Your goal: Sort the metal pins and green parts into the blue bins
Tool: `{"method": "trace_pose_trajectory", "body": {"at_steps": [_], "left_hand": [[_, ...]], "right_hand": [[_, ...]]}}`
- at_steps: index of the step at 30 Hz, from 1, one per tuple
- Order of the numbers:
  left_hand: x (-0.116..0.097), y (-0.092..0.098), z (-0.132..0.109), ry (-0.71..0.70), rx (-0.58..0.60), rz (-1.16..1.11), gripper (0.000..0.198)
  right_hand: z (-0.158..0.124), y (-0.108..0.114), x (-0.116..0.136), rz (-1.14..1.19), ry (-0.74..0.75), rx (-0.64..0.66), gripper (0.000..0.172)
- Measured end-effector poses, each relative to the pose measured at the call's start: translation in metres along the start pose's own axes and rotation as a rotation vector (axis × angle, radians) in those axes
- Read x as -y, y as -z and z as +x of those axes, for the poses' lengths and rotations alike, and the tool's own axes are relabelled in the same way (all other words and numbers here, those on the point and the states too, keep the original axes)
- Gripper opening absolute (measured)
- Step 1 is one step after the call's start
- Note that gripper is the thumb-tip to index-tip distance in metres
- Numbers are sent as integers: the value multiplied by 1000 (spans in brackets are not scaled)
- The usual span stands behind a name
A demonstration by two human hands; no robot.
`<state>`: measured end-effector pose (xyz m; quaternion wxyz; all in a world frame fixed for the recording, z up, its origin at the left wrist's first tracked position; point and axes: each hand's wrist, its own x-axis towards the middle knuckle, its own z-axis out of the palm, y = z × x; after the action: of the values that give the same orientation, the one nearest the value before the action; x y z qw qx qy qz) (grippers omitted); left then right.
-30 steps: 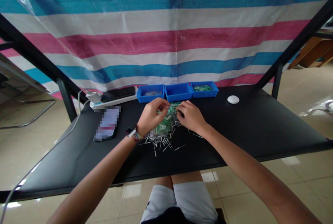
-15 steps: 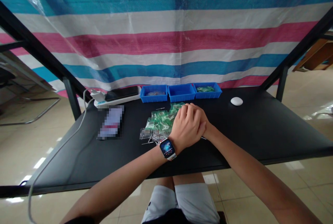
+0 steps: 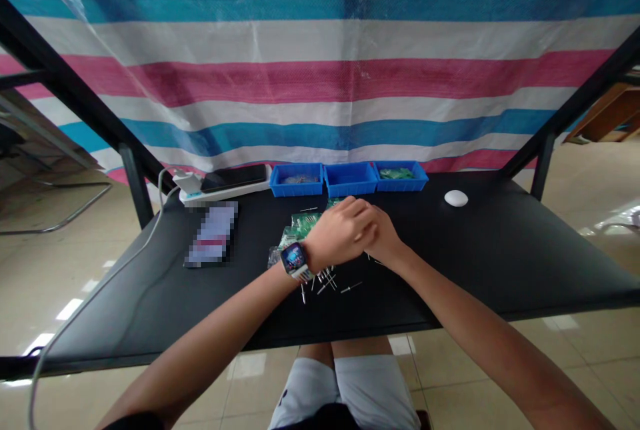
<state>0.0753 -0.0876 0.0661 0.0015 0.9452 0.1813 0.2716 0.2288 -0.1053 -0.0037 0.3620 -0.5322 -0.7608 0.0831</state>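
My left hand [image 3: 341,233], with a smartwatch [image 3: 294,258] on its wrist, is curled closed over the pile. My right hand [image 3: 385,237] meets it on the right, its fingers mostly hidden behind the left hand. Whatever either hand holds is out of sight. Clear plastic packets with green on them [image 3: 305,221] lie partly covered by my left hand. Below that hand, silver pins that look like pop rivets [image 3: 327,281] are scattered on the black table [image 3: 480,257]. A few more pins poke out under my right hand.
Along the back stand three blue bins: the left bin [image 3: 297,191] holds small pieces, the middle bin [image 3: 351,189] shows a bare floor, and the right bin [image 3: 403,185] holds green items. A power strip [image 3: 225,196], a phone [image 3: 213,233] and a white mouse-like object [image 3: 456,198] also lie there.
My left hand has shifted left, turning its wrist and covering more packets. Several loose pins now show on the table below it. My right hand stays close against it.
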Motion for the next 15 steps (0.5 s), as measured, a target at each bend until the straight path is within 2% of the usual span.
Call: {"method": "trace_pose_trajectory", "body": {"at_steps": [3, 5, 7, 9, 12, 15], "left_hand": [[38, 7, -14, 166, -75, -148, 19], [57, 6, -27, 279, -115, -294, 14], [69, 2, -37, 365, -126, -425, 18], [72, -1, -44, 413, -89, -491, 21], [68, -4, -45, 414, -40, -501, 20], [62, -6, -42, 433, -70, -520, 18]], "right_hand": [[12, 16, 4, -245, 20, 43, 13], [15, 22, 9, -314, 12, 31, 16], [16, 24, 12, -183, -19, -12, 15], [16, 22, 12, 62, -64, -48, 14], [17, 16, 8, 412, -145, -54, 19], [18, 12, 6, 641, -228, -32, 23]]}}
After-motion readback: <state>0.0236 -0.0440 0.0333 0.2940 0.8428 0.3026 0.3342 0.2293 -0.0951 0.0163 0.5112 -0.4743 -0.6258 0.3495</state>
